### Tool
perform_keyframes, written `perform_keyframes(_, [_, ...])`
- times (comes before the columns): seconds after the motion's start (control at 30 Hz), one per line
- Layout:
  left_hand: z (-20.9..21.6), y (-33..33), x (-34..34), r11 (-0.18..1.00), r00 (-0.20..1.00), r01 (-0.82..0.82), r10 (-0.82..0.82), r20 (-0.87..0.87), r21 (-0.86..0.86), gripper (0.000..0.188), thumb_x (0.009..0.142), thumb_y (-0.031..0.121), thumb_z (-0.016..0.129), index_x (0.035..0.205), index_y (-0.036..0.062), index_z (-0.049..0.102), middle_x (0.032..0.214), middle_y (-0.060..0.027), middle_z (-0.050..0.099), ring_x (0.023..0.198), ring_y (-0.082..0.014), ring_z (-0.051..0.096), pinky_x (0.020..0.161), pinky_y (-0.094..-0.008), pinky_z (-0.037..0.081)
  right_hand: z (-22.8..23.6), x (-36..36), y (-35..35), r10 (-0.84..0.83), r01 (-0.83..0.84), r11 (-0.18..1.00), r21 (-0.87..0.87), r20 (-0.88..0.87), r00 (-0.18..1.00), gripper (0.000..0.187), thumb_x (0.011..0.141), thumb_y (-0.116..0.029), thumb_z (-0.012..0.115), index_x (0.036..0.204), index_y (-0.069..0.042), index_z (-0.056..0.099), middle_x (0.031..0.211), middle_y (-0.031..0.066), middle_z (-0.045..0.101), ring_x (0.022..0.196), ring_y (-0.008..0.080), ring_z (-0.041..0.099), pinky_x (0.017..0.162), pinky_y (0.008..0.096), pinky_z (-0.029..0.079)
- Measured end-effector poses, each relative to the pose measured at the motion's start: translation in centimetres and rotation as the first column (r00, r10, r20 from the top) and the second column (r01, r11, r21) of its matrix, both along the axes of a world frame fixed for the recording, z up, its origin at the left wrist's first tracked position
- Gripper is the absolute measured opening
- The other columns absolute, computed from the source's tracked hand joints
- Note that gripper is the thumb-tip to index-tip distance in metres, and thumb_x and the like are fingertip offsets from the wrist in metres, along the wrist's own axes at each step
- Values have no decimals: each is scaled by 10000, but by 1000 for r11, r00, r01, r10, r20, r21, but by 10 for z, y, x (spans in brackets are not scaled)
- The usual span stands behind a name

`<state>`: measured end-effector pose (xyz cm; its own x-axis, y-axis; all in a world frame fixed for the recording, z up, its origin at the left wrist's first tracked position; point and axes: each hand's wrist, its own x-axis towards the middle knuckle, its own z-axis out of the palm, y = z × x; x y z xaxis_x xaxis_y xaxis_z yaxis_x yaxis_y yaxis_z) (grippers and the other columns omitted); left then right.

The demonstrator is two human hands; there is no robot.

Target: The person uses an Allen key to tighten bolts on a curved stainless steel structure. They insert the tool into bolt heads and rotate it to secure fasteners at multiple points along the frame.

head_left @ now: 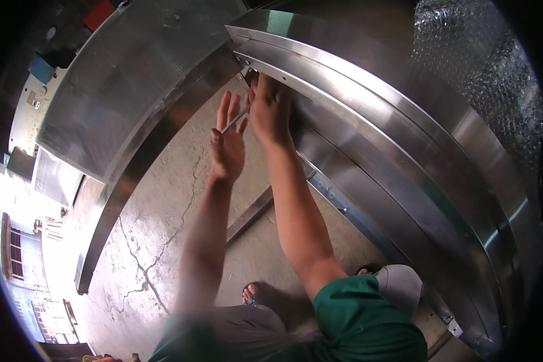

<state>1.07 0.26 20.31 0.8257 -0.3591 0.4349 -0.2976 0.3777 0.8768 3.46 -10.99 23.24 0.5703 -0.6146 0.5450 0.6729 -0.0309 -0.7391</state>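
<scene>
A thin metal rod (236, 118) slants across the palm of my left hand (228, 151) and runs up to my right hand (269, 114). The left hand's fingers are stretched and apart, with the thumb beside the rod's lower end; no grip on it shows. My right hand is closed around the rod's upper end, its fingertips partly hidden under the corner of a shiny sheet-metal frame (320, 92). Just beside those fingers is a small bracket (242, 73) at the frame's corner. What the rod's upper end meets is hidden.
Large steel panels (368, 163) stand close on my right, and bubble wrap (470, 78) covers the far right. A broad metal sheet (133, 72) with a long edge lies to the left. Below is a cracked concrete floor (157, 241) with a metal bar (250, 214).
</scene>
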Motion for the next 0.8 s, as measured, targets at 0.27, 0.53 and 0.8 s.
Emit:
perform_keyframes(0.27, [-9, -67, 4, 914, 1000, 11, -20, -19, -405, 1280, 760, 957, 381, 1597, 13, 173, 1642, -206, 238, 1505, -332, 272, 1240, -437, 217, 7, -11, -14, 55, -83, 984, -159, -169, 984, 261, 1025, -202, 484, 1138, 10, 588, 985, 182, 622, 889, 339, 587, 767, 415, 473])
perform_keyframes(0.53, [-19, -83, 2, 874, 968, -171, 63, -243, -455, 1145, 876, 869, 331, 1552, -53, 270, 1510, -208, 453, 1382, -291, 450, 1176, -397, 321, 11, -15, -20, -2, -4, 995, -102, -59, 998, 464, 1076, -355, 450, 846, 31, 564, 699, 84, 587, 644, 171, 570, 604, 331, 461])
perform_keyframes(0.8, [-7, -86, 7, 864, 831, -477, 384, -402, -162, 662, 1066, 525, 447, 1388, -42, 564, 1055, -47, 670, 909, -100, 583, 823, -255, 477, -2, -20, -31, -56, 19, 945, -327, -106, 993, 458, 1085, -402, 450, 954, 23, 561, 806, 87, 601, 637, 161, 540, 601, 319, 455])
